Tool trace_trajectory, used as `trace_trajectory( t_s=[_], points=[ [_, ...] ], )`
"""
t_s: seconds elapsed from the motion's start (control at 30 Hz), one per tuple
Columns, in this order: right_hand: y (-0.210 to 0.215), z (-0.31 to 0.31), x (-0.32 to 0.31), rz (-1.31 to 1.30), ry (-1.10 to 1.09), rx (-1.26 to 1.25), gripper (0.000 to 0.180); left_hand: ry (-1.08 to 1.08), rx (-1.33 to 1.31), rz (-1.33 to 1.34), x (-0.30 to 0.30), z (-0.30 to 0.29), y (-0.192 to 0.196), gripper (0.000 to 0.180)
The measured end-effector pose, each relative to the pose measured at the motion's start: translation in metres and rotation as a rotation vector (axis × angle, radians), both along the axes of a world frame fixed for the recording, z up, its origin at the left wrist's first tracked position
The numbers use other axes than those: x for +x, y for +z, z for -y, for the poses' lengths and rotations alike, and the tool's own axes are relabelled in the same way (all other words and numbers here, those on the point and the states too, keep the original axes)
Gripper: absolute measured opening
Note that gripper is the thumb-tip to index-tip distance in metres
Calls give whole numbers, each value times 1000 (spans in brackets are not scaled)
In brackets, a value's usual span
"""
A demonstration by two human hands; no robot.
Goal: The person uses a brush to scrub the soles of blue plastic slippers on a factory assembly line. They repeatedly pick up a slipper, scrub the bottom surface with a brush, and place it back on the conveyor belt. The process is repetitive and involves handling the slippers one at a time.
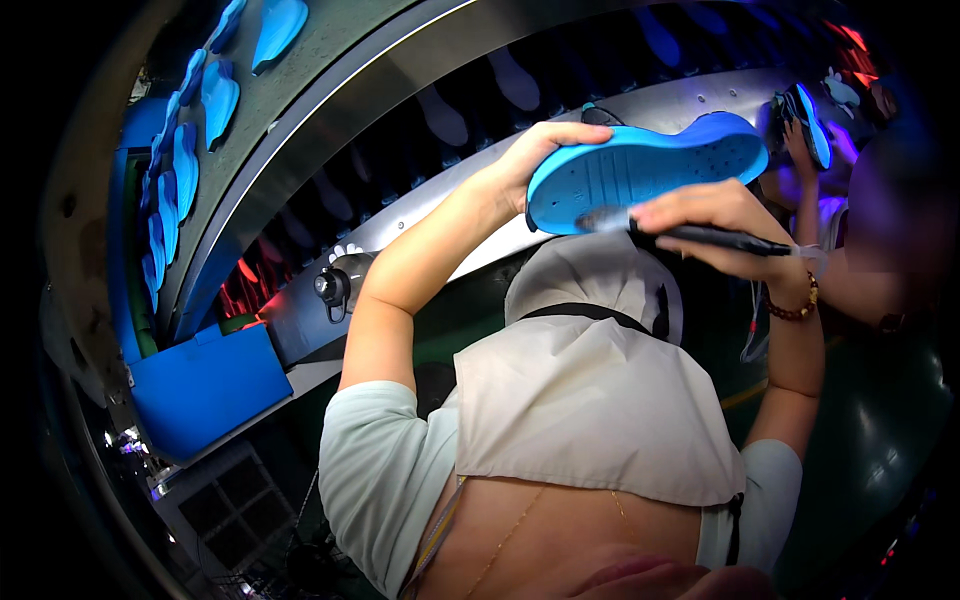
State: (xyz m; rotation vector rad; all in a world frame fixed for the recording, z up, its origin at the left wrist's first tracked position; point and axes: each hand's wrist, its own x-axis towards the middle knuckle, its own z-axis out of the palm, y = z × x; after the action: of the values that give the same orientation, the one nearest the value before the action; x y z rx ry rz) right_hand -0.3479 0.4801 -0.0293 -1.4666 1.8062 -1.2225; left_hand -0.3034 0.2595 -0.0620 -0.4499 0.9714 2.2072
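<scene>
Up in front of me I hold a bright blue shoe sole (640, 165), its grooved and dotted inner face turned toward me. My left hand (538, 160) grips its left end, with the thumb over the upper rim and the other fingers mostly hidden behind. My right hand (712, 213) is closed around the black handle of a brush (722, 240). The brush's pale bristle end is smeared by motion and lies at the sole's lower left edge. Whether the bristles touch the surface, I cannot tell.
Several blue soles (220, 100) lie on a grey belt at the upper left. Behind my hands, a metal-edged conveyor (400, 60) carries dark soles. A blue box (210, 390) and a capped bottle (345, 285) stand left. At right, another person's hand (797, 150) holds a shoe.
</scene>
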Motion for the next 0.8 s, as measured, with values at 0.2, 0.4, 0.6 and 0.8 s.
trace_trajectory(
  t_s=[0.2,0.4,0.6,0.8],
  points=[
    [-5,-10,-7,-260,173,234,19,-61,-121,56,5,2,-6,44],
    [-20,-23,-30,-185,150,144,18,-64,-203,26,8,1,8,50],
    [-21,-35,-40,-29,-58,82,17,67,-181,7,14,13,-13,52],
    [-38,-44,-27,224,-223,410,22,135,-157,30,19,25,-29,49]
  ],
)
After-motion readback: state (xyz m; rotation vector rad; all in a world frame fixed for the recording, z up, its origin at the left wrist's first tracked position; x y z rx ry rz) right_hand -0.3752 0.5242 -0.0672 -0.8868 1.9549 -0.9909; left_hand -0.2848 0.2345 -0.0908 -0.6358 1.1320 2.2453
